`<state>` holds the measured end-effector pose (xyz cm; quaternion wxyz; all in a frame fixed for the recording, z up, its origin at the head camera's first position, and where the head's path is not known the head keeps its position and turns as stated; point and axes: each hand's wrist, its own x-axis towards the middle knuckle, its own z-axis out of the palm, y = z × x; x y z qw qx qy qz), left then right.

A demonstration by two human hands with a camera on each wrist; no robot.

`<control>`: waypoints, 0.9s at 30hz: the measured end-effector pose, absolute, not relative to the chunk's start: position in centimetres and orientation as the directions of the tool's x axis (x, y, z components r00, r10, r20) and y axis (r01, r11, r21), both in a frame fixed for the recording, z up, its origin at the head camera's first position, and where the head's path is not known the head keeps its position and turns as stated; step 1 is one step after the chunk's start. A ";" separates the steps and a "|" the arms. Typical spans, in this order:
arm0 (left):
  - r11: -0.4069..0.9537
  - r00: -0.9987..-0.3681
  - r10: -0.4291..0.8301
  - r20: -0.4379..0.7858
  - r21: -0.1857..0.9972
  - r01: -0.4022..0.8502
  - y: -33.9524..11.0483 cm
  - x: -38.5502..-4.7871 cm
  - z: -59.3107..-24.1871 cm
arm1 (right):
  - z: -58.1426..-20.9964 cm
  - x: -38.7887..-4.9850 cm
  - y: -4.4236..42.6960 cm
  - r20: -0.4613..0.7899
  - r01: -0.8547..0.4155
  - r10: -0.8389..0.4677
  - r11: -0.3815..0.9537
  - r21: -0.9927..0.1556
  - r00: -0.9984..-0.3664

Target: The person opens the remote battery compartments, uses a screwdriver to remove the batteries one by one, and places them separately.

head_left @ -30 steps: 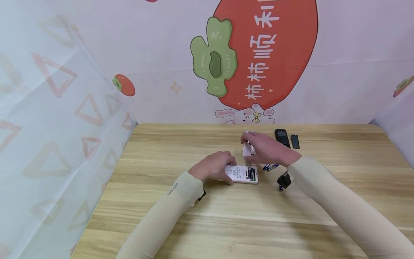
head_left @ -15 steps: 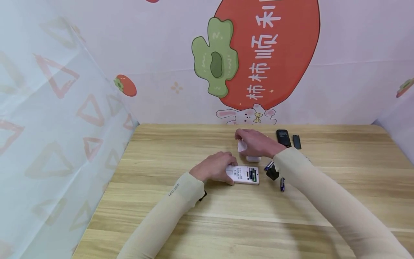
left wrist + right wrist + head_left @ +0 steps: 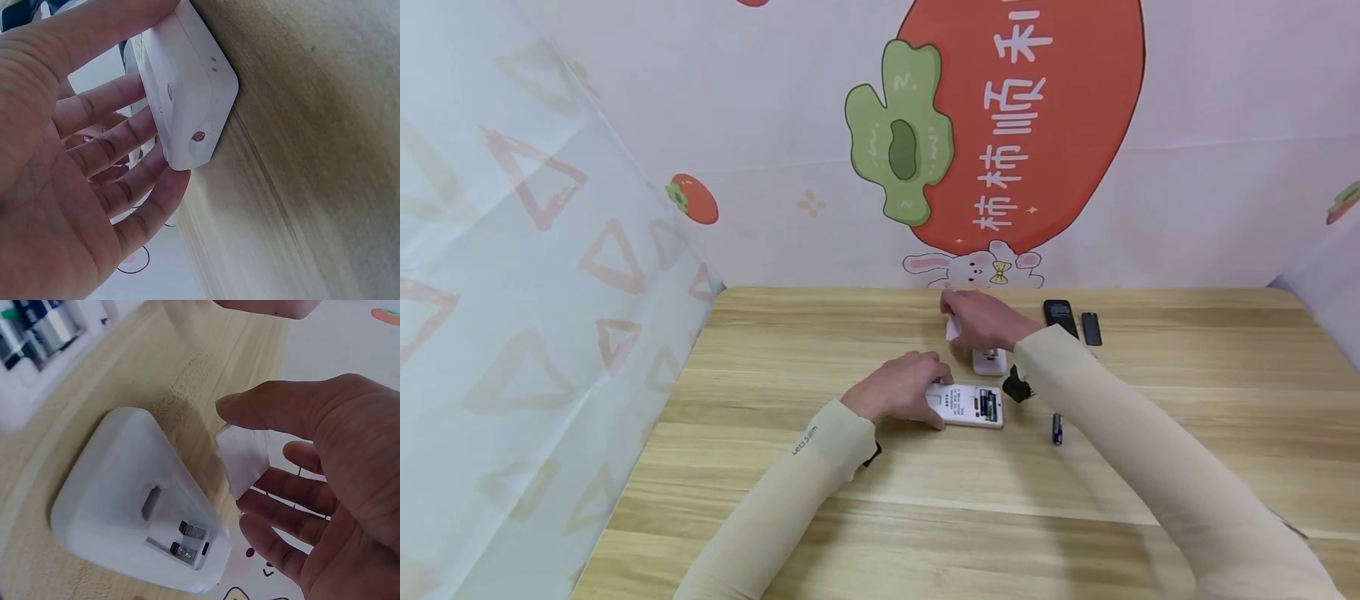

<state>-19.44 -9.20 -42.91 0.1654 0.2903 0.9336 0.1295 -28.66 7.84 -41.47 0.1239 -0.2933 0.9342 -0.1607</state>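
My left hand (image 3: 898, 387) grips one end of a white remote control (image 3: 958, 404), which lies back side up on the table. Its battery compartment is uncovered, with batteries (image 3: 47, 325) inside. In the right wrist view, my right hand (image 3: 337, 462) pinches a small white battery cover (image 3: 244, 459) between thumb and fingers. That hand is raised beside a second white device (image 3: 119, 487), a rounded one, whose battery compartment (image 3: 187, 540) holds no batteries and shows metal contacts. In the head view my right hand partly hides this device.
One loose battery (image 3: 1057, 429) lies right of the white remote. A black remote (image 3: 1060, 318) and a black battery cover (image 3: 1091, 329) lie toward the back right. The patterned wall (image 3: 790, 225) rises at the table's far edge.
My right hand has moved left and slightly back with the white battery cover, baring more of the second white device. My left hand keeps its grip on the white remote.
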 end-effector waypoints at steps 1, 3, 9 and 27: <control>0.798 -0.777 0.584 -0.233 0.339 0.498 -9.2 -19.4 -42.9 | -41.5 -28.8 7.7 -0.140 -0.508 -0.586 0.779 -0.368 -0.798; 0.800 -0.779 0.582 -0.233 0.339 0.496 -9.2 -19.4 -42.9 | -41.5 -29.2 7.4 -0.147 -0.504 -0.580 0.786 -0.357 -0.801; 0.798 -0.781 0.584 -0.222 0.332 0.503 -9.3 -19.4 -43.1 | -41.6 -30.0 6.8 -0.180 -0.487 -0.561 0.809 -0.330 -0.808; 0.808 -0.784 0.574 -0.235 0.315 0.497 -9.3 -19.4 -43.3 | -41.8 -30.3 6.0 -0.198 -0.503 -0.567 0.812 -0.296 -0.800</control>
